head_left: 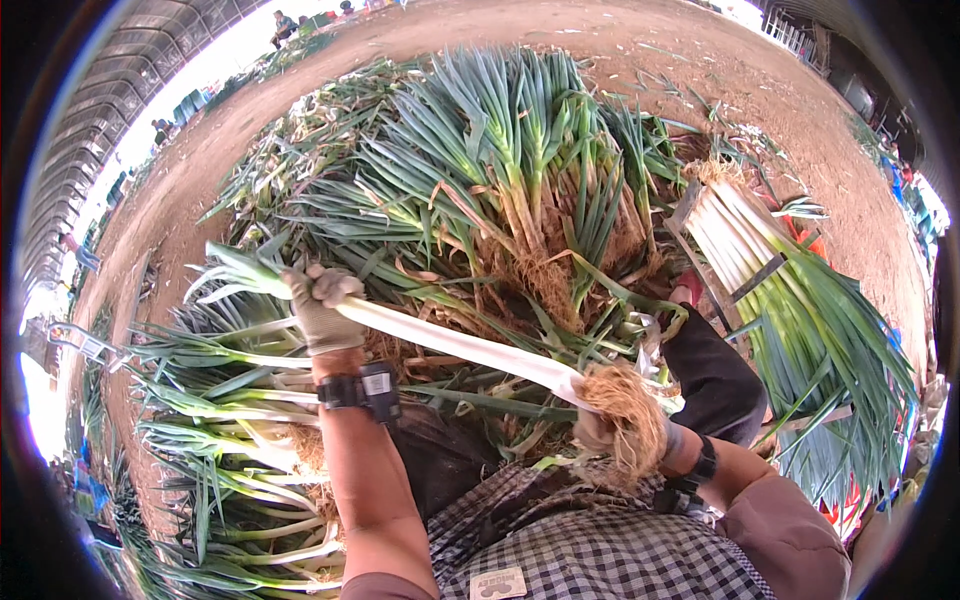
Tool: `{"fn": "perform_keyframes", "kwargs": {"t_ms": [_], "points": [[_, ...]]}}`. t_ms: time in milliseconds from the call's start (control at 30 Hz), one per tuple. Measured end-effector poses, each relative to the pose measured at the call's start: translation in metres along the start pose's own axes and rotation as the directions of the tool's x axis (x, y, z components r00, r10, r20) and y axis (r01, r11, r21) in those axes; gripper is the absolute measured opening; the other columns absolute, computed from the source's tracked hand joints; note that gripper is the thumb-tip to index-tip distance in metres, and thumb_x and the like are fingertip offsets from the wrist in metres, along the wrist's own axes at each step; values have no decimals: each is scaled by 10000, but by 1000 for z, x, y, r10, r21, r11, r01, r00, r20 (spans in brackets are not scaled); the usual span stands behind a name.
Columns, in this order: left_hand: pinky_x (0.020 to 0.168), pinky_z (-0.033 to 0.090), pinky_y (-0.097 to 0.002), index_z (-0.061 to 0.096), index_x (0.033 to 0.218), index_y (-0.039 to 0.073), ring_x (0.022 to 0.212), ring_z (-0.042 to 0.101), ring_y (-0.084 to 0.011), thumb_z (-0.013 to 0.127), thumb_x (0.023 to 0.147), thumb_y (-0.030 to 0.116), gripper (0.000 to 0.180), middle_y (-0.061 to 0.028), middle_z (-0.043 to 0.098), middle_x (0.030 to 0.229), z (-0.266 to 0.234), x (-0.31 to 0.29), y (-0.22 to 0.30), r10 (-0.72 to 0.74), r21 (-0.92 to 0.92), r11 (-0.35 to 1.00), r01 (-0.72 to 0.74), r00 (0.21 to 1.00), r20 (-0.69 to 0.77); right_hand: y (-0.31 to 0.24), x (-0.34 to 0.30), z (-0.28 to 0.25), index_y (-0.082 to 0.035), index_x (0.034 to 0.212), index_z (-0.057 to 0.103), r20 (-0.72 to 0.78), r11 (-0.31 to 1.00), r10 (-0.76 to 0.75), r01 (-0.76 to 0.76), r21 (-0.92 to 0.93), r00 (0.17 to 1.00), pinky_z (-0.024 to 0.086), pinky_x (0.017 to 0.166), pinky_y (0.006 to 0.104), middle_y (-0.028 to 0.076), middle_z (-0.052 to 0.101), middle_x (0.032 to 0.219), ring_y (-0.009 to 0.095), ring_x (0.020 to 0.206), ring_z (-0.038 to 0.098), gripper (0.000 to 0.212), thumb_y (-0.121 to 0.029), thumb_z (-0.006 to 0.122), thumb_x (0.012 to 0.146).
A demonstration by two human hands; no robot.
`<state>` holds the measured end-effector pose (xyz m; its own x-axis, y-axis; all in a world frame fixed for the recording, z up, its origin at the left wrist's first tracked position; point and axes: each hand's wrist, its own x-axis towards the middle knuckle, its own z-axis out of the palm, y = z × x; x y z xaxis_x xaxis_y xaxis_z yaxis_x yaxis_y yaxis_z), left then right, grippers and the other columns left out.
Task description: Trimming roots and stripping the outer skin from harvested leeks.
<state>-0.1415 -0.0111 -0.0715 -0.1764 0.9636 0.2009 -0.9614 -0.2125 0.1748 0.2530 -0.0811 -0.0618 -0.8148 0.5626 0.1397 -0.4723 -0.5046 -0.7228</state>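
Note:
A long green onion [460,346] slants across my front, its leafy tops up at the left and its white stalk running down to the right. My left hand [325,308], in a pale work glove, is closed around it where white turns to green. At the lower right, my right hand [594,430] is closed at the root end. A tangle of brown roots [628,415] hangs over that hand and hides most of its fingers. Left of my left forearm lies a spread of green onions [240,440], with light stalks and roots pointing toward me.
Ahead is a large heap of untrimmed green onions [530,150], roots toward me. At the right, a bundle of white-stalked green onions [740,240] rests on a wooden frame [693,215], with a dark strap [758,277] across it. Loose leaves litter the dirt floor [690,60].

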Motion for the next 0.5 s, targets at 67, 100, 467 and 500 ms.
{"fn": "perform_keyframes", "kwargs": {"t_ms": [67, 100, 467, 500], "points": [[548, 442, -260, 568, 741, 98, 450, 388, -74, 652, 860, 477, 405, 75, 401, 534, -4, 2, -21, 38, 89, 996, -24, 987, -158, -10, -17, 12, -76, 1212, 536, -225, 974, -85, 33, -225, 971, 370, 586, 264, 30, 524, 717, 114, 610, 457, 358, -337, 539, 967], [539, 425, -258, 562, 763, 100, 444, 382, -82, 617, 866, 530, 445, 72, 385, 524, 0, 7, -24, 102, 151, 987, -63, 958, -268, -16, -33, 16, -61, 1163, 549, -316, 939, -152, 37, -343, 937, 394, 605, 274, 42, 541, 738, 125, 628, 484, 334, -330, 539, 965], [862, 526, -459, 529, 949, 26, 731, 585, -230, 525, 947, 157, 132, -74, 561, 810, 55, -21, -32, 539, 474, 798, -371, 791, -290, -59, -68, 9, -42, 978, 653, 69, -610, -308, -142, -779, 949, 495, 697, 383, 125, 661, 877, 321, 757, 629, 234, -155, 705, 780], [910, 518, -451, 536, 1006, -14, 847, 612, -250, 481, 960, 121, 152, -111, 602, 911, 60, -29, -31, 527, 540, 767, -346, 820, -222, -64, -58, 12, -42, 978, 653, 89, -615, -314, -130, -778, 945, 495, 697, 383, 125, 661, 877, 321, 757, 629, 234, -155, 705, 780]]}}
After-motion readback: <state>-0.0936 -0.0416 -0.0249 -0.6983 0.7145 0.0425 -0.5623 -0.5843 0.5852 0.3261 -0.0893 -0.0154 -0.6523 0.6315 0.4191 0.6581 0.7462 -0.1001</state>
